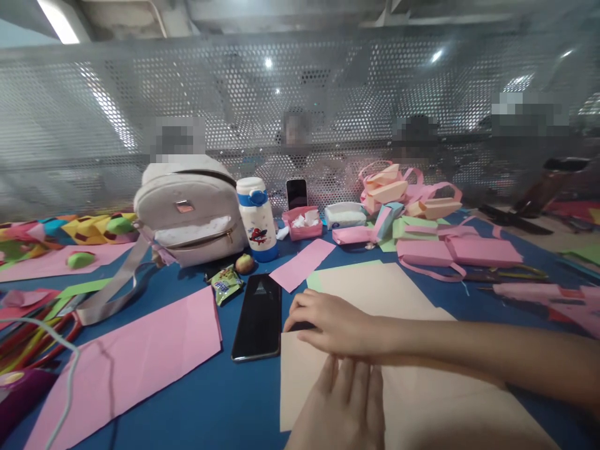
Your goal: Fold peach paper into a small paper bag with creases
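Observation:
Beige paper sheets (403,400) lie on the blue table at the lower right. My left hand (344,406) reaches up from the bottom edge, its fingers stretched flat on the beige paper. Just above it, my right hand (328,322) comes in from the right with curved fingers at the paper's upper left edge. A dark sliver shows between its fingers and thumb; what it is cannot be made out. A black phone (257,319) lies left of my right hand. Behind are a pink strip (302,265) and more beige paper (375,284).
Large pink paper (140,356), scissors and a cable are on the left. A white backpack (190,212), bottle (257,219), snack packet (225,284) and tissues (304,222) stand or lie behind. Folded paper bags (426,253) and a pink glue gun (539,294) are at right.

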A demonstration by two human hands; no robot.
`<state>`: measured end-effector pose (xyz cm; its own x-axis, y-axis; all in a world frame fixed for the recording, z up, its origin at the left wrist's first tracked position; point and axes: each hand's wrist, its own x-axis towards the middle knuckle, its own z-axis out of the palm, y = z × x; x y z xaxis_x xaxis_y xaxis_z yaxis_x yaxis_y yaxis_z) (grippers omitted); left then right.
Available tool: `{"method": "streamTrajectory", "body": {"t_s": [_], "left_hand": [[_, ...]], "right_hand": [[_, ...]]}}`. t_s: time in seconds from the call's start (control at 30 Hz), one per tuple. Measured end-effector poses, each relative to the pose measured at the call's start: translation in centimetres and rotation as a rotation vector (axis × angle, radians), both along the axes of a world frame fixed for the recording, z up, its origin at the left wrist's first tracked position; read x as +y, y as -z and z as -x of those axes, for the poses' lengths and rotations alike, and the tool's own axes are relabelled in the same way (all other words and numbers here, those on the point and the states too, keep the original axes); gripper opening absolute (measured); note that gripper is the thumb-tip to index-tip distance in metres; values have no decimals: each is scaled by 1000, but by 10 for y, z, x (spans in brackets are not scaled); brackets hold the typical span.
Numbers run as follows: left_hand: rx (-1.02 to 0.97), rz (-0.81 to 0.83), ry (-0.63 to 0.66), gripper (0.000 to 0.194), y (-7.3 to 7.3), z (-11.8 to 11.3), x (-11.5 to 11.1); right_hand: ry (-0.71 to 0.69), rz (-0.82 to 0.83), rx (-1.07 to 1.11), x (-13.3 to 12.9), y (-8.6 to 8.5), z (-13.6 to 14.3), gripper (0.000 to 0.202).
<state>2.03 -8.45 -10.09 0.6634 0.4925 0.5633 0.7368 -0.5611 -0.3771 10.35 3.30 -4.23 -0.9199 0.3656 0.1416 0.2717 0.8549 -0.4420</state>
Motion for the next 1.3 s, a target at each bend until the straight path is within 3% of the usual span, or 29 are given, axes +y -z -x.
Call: {"method": "streamTrajectory", "body": {"t_s": [0.13, 0.27, 0.37, 0.53, 0.7, 1.03, 1.17, 1.3], "left_hand": [[26, -28, 36, 31, 3, 0, 2], [-28, 42, 75, 29, -5, -2, 3], [-40, 195, 77, 32, -10, 0, 5], [42, 501, 66, 52, -8, 9, 11], [44, 419, 127, 63, -13, 12, 16], [138, 191, 157, 63, -14, 15, 25], [154, 162, 141, 64, -12, 15, 25], [99, 111, 70, 81, -1, 20, 18]], "right_hand": [[-1, 67, -30, 1, -5, 3, 21], [-49, 35, -21, -4, -7, -5, 21], [-123, 44, -13, -10, -8, -17, 27], [-205, 192, -79, -18, -3, -44, 54], [-51, 198, -121, -23, 6, -85, 65], [301, 44, -215, -22, 29, -178, 76], [443, -8, -249, -24, 34, -199, 78], [543, -33, -302, -27, 33, -203, 85]]}}
